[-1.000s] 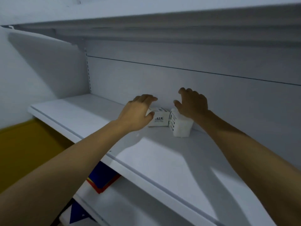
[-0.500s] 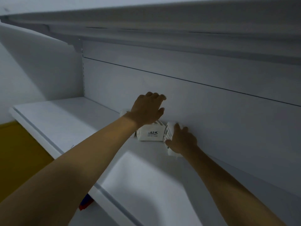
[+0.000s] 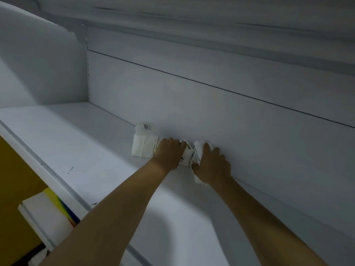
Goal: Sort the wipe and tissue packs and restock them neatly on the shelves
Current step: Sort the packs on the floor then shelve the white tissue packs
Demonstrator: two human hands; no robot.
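Note:
Three small white tissue packs stand in a row against the back wall of the white shelf (image 3: 80, 150). The left pack (image 3: 144, 142) stands free, printed end up. My left hand (image 3: 169, 153) grips the middle pack (image 3: 186, 157), which shows only between the two hands. My right hand (image 3: 212, 166) curls over the right pack (image 3: 197, 154), covering most of it. Both forearms reach across the shelf from the near edge.
The shelf's front lip (image 3: 44, 169) runs diagonally at the left. Below it sits a lower shelf with a white box (image 3: 48, 214) bearing yellow and blue print. Another shelf (image 3: 211, 25) hangs overhead. A yellow surface (image 3: 13, 179) lies to the far left.
My left hand came down from above the packs onto the middle pack. A third pack now shows at the left. The right hand stayed on the right pack, pushed back against the wall.

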